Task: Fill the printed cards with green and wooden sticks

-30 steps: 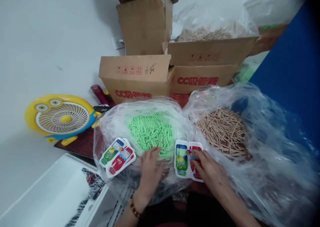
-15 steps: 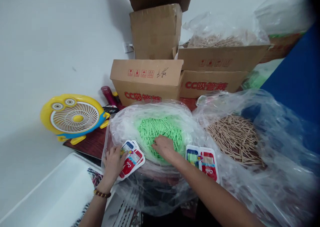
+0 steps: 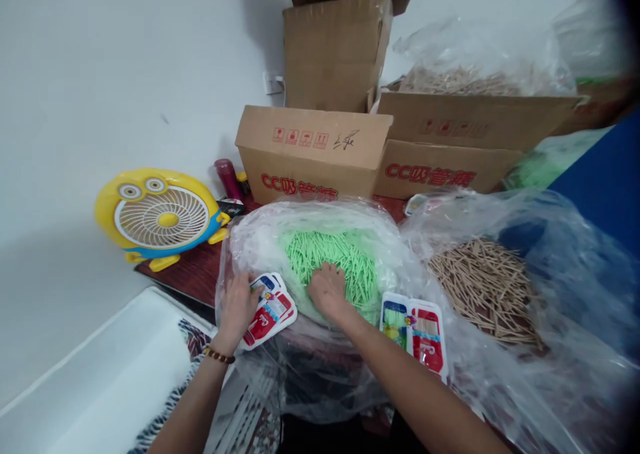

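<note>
My left hand (image 3: 239, 307) is closed on the left edge of a small stack of printed candy packets (image 3: 274, 311), blue and red with white rims, thumb on top. My right hand (image 3: 327, 291) reaches into a pile of thin green candy sticks (image 3: 345, 257) in an open clear plastic bag (image 3: 257, 231). Its fingers are curled down into the sticks, and the fingertips are hidden among them. More packets (image 3: 427, 337) of the same print lie right of the bag, partly behind my right forearm.
Brown sticks (image 3: 485, 287) lie in another clear bag on the right. Behind stand cardboard boxes (image 3: 310, 157) with red print. A yellow fan (image 3: 167, 221) and a dark red bottle (image 3: 227, 177) are at the left of the table. A white tub (image 3: 100, 361) sits lower left.
The whole view has shifted, so most things appear farther right. My right hand has turned slightly, its fingers still down in the green sticks. My left hand remains on the packets.
</note>
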Demonstrator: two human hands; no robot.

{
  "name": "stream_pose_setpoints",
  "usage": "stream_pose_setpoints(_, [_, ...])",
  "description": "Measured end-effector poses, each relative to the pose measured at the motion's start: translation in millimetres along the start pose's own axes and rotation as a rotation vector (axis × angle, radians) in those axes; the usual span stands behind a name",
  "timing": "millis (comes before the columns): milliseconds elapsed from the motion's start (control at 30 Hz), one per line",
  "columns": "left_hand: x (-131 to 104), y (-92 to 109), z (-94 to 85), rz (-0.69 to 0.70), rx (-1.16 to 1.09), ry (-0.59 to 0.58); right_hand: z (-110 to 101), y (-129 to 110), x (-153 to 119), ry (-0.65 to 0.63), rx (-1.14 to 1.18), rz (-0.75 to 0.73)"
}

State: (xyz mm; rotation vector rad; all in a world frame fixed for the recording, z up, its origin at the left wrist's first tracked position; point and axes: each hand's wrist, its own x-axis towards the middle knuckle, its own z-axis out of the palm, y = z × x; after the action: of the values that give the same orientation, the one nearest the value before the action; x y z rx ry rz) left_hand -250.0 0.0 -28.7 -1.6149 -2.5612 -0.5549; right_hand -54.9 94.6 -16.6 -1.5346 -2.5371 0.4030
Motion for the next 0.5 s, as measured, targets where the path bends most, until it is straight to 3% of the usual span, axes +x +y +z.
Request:
stream_pose_setpoints(200, [4.9, 0.9, -23.3, 0.065, -0.079, 0.008, -5.5, 18.9, 5.9, -0.051, 0.172, 0.034])
stream_pose_setpoints(333, [-2.9, 12.0, -50.2, -0.001, -0.163, 0.075, -11.3, 38.3, 12.3, -0.084, 0.395, 0.053])
stream_pose_setpoints(500, [-20.5, 33.9, -69.8, -0.196, -0.676, -0.004, -14.4, 58.0, 8.6, -0.025, 0.713, 0.004])
